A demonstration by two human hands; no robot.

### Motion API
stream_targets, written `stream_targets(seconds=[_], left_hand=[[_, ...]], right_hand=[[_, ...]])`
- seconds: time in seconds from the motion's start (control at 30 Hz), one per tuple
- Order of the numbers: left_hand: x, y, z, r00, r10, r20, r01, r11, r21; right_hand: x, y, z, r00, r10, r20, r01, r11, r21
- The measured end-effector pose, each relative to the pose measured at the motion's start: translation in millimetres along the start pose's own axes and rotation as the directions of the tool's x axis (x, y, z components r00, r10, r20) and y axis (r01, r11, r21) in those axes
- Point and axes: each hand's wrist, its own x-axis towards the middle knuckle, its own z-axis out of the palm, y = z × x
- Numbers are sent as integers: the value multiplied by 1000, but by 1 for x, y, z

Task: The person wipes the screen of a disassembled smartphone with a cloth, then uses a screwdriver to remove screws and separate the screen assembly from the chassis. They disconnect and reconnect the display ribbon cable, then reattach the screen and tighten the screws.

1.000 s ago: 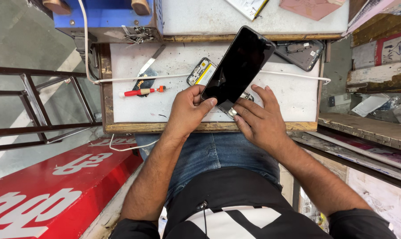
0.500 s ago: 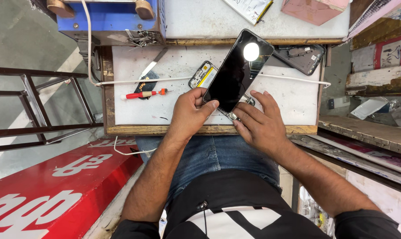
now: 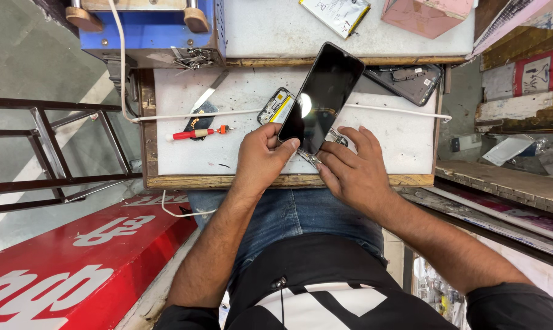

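Black glossy rectangular phone screen panel stood tilted above the near edge of the white worktop, its lower corner gripped by the left hand, thumb pressed against the glass. The right hand curled just beside it, fingertips pinching a small metal part under the panel's bottom edge. Behind the panel lay an opened phone frame with a yellow strip. A red-handled screwdriver rested towards the left edge, and a dark phone back cover sat near the far right corner.
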Motion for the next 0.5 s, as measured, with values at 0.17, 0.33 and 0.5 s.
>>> stream_targets(seconds=[0.17,0.33,0.5], left_hand=[[0,1,2,1000,3,-29,-4,999,-43],[1,0,3,998,-5,-69,-4,992,-123],[3,-4,4,997,-19,-72,8,988,-154]], right_hand=[[7,-9,-10,998,37,51,-36,999,-29],[13,-19,-23,984,85,153,-71,993,-98],[17,-25,-32,949,109,295,-62,984,-165]])
